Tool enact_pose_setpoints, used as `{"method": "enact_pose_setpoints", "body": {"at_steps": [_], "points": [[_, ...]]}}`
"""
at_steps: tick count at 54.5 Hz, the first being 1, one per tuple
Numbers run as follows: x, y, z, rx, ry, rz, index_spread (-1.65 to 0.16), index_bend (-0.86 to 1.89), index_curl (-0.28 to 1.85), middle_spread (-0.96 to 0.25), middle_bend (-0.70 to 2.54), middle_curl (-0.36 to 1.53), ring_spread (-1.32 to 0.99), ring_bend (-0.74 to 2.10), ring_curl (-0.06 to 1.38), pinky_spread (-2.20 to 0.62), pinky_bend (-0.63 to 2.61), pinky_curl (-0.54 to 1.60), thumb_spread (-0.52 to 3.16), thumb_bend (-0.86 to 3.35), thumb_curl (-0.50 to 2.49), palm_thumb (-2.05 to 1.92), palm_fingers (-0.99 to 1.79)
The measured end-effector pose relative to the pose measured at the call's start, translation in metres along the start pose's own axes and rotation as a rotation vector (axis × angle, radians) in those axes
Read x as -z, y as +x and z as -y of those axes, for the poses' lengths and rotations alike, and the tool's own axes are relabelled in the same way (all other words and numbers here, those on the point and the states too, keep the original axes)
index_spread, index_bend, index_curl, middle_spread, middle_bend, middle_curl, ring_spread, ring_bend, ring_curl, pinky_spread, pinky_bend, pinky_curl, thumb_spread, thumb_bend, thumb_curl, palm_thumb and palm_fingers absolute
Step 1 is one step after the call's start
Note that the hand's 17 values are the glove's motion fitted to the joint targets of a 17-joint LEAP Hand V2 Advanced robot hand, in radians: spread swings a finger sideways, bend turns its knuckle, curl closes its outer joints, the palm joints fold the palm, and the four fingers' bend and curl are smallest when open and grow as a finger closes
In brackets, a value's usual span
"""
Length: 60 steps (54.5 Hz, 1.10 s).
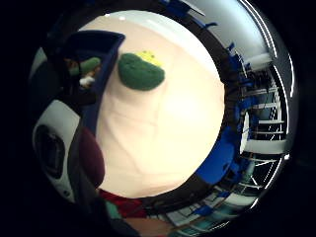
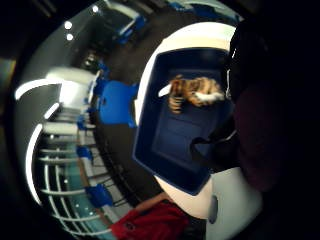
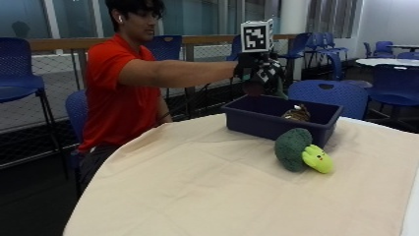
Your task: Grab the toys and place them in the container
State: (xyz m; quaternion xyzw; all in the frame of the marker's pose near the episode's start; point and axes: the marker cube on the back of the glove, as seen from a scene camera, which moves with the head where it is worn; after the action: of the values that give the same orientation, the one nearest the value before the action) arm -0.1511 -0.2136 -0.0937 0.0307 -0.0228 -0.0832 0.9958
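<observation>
A: Progress so far? How many toys are in the container [image 3: 262,120]?

B: 1 striped tiger toy [image 2: 192,92] lies inside it. The right hand [image 3: 256,69] hovers above the container and grips a dark reddish toy [image 3: 252,88], I judge for dropping.

A: And what is left?

B: 1 broccoli toy [image 3: 300,150], green and soft with a yellow-green face, lies on the bench [image 3: 196,187] just beside the container.
</observation>
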Motion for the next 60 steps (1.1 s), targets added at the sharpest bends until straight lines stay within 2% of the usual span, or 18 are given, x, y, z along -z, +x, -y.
{"method": "enact_pose_setpoints", "body": {"at_steps": [4, 10, 16, 20, 21, 25, 27, 30, 40, 47, 60], "points": [[-0.005, -0.021, 0.002, 0.107, -0.011, -0.045, -0.42, 0.27, 0.70, -0.45, 0.40, 0.42, -0.52, 0.73, 0.41, -0.49, 0.87, 0.36, 0.78, 0.14, 0.85, 0.66, 0.99], [-0.015, -0.049, 0.006, 0.190, -0.016, -0.110, -0.42, 0.24, 0.74, -0.45, 0.38, 0.43, -0.52, 0.72, 0.42, -0.49, 0.86, 0.37, 0.76, 0.13, 0.88, 0.66, 0.99], [-0.026, -0.064, 0.010, 0.183, -0.019, -0.099, -0.43, 0.22, 0.79, -0.45, 0.36, 0.45, -0.52, 0.71, 0.43, -0.49, 0.85, 0.37, 0.75, 0.12, 0.91, 0.66, 0.99], [-0.030, -0.074, 0.007, 0.148, -0.088, 0.006, -0.44, 0.21, 0.82, -0.45, 0.32, 0.45, -0.51, 0.66, 0.41, -0.49, 0.85, 0.37, 0.77, 0.11, 0.93, 0.65, 0.92], [-0.031, -0.075, 0.006, 0.152, -0.110, 0.026, -0.45, 0.11, 0.80, -0.43, 0.26, 0.44, -0.46, 0.63, 0.41, -0.47, 0.91, 0.39, 0.82, 0.09, 0.92, 0.61, 0.76], [-0.033, -0.072, 0.004, 0.171, -0.171, 0.088, -0.43, 0.03, 0.77, -0.32, 0.13, 0.41, -0.29, 0.48, 0.43, -0.30, 1.10, 0.49, 1.00, -0.04, 0.80, 0.38, 0.02], [-0.033, -0.068, 0.003, 0.178, -0.171, 0.116, -0.41, -0.04, 0.70, -0.26, 0.12, 0.39, -0.21, 0.39, 0.40, -0.23, 1.20, 0.50, 1.04, -0.09, 0.74, 0.27, -0.19], [-0.031, -0.059, 0.002, 0.172, -0.139, 0.131, -0.40, -0.02, 0.59, -0.19, 0.10, 0.36, -0.13, 0.27, 0.32, -0.13, 1.24, 0.47, 1.06, -0.12, 0.66, 0.11, -0.29], [-0.027, 0.002, 0.009, 0.047, -0.085, 0.122, -0.38, 0.07, 0.42, -0.11, 0.12, 0.30, 0.01, 0.20, 0.28, 0.04, 1.25, 0.44, 1.08, -0.08, 0.50, -0.08, -0.26], [-0.034, 0.051, 0.015, -0.073, -0.065, 0.059, -0.38, 0.10, 0.36, -0.09, 0.12, 0.28, 0.05, 0.18, 0.28, 0.09, 1.22, 0.42, 1.07, -0.08, 0.42, -0.09, -0.25], [-0.056, 0.118, 0.029, -0.180, -0.092, 0.039, -0.38, 0.14, 0.31, -0.09, 0.12, 0.25, 0.07, 0.16, 0.26, 0.13, 1.18, 0.38, 1.06, -0.09, 0.31, -0.11, -0.22]]}}
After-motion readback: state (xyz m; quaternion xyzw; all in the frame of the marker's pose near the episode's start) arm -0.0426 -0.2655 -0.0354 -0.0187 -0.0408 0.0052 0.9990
